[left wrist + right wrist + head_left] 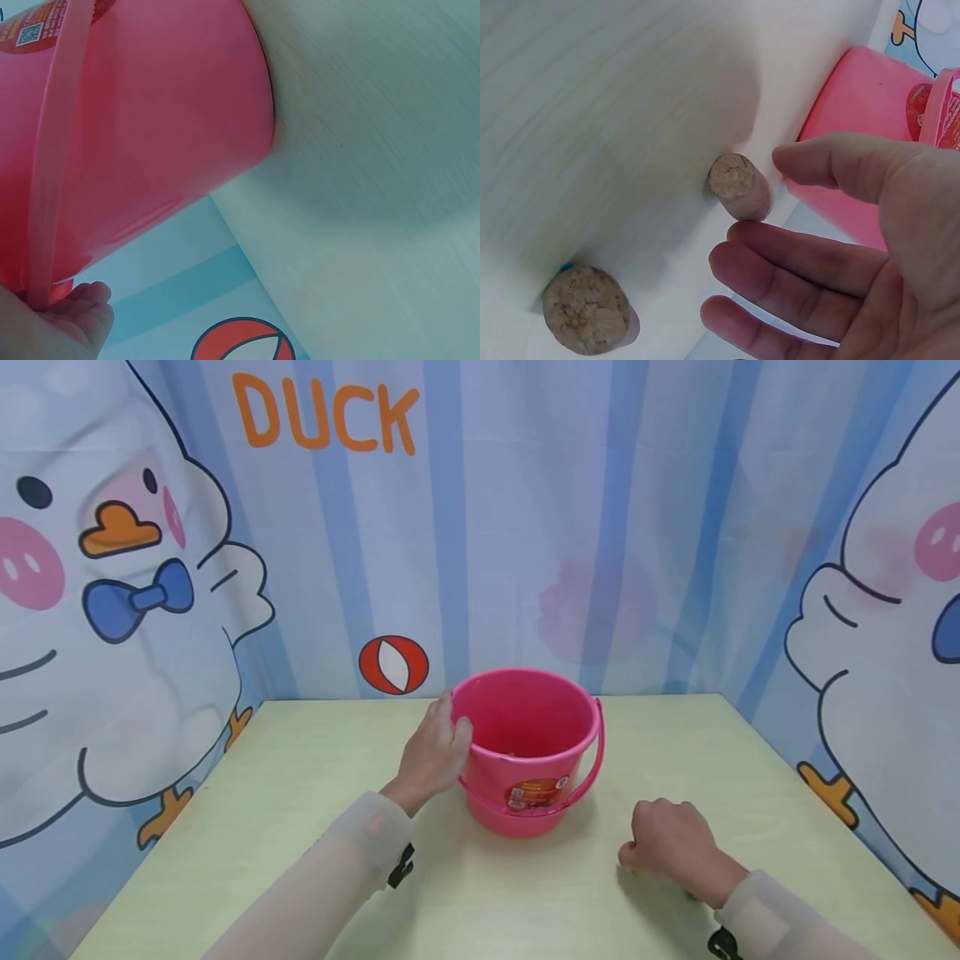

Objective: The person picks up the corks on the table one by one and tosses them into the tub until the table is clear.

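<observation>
A pink plastic bucket (517,793) stands upright on the table, its handle hanging down across the front. My left hand (435,747) grips the bucket's rim at its left side. In the left wrist view the fingertips (94,296) show beside the handle's end. To the right of the bucket, my right hand (671,843) is low over the table. In the right wrist view a small cork stopper (739,186) lies between the spread thumb and index finger, not pinched. A second cork stopper (589,311) is farther from the fingers. The bucket's bottom is mostly hidden.
The pale wooden table (337,735) ends at a blue striped curtain (495,527) behind the bucket. Curtain panels printed with white ducks (112,693) flank the table on both sides.
</observation>
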The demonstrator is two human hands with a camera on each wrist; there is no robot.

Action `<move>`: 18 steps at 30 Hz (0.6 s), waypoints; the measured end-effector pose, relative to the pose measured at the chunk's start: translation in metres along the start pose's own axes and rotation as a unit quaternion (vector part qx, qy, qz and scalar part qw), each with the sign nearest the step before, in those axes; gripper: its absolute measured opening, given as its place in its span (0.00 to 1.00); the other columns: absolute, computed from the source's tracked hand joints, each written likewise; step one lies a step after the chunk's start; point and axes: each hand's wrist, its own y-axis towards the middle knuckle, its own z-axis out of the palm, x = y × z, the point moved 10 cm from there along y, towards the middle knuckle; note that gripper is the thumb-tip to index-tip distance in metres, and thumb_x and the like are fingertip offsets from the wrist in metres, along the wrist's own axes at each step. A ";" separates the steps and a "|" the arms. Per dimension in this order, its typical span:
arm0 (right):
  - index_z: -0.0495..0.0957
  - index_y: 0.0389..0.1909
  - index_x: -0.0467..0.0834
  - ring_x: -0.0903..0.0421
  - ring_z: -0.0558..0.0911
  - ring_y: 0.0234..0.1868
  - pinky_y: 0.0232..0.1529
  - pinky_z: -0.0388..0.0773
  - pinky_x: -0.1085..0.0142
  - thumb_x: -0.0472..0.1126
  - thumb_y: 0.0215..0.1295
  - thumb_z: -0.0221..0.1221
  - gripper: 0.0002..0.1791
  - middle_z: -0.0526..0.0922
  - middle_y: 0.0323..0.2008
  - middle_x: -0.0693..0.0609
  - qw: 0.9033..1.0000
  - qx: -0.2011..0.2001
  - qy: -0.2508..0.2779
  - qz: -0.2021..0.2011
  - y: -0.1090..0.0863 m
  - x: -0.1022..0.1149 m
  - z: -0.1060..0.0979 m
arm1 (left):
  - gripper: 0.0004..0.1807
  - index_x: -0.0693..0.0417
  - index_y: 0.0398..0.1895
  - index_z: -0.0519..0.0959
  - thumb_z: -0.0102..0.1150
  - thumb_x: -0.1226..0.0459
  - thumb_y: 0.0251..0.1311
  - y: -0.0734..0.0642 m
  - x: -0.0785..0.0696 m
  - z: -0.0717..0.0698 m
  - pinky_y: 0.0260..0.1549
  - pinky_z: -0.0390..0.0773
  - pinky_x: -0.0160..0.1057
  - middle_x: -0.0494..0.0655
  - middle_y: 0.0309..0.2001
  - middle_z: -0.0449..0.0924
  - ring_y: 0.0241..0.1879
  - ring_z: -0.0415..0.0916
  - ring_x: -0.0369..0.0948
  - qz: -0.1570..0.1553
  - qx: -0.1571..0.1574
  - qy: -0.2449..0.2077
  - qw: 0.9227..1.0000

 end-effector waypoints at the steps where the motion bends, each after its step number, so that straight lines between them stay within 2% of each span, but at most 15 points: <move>1: 0.66 0.10 0.46 0.60 0.59 0.16 0.21 0.57 0.65 0.42 0.51 0.64 0.19 0.58 0.10 0.58 1.000 -0.001 -0.003 -0.001 0.000 0.000 0.000 | 0.39 0.53 0.83 0.48 0.47 0.53 0.74 0.000 0.000 0.000 0.54 0.82 0.53 0.52 0.74 0.62 0.68 0.67 0.51 0.000 0.000 0.001 1.000; 18: 0.68 0.13 0.46 0.59 0.61 0.16 0.20 0.59 0.65 0.41 0.52 0.66 0.18 0.60 0.11 0.57 1.000 -0.008 -0.011 0.001 0.001 -0.001 0.002 | 0.39 0.53 0.83 0.48 0.46 0.53 0.74 0.000 0.000 0.000 0.54 0.82 0.53 0.51 0.74 0.62 0.68 0.67 0.51 -0.003 0.002 0.001 1.000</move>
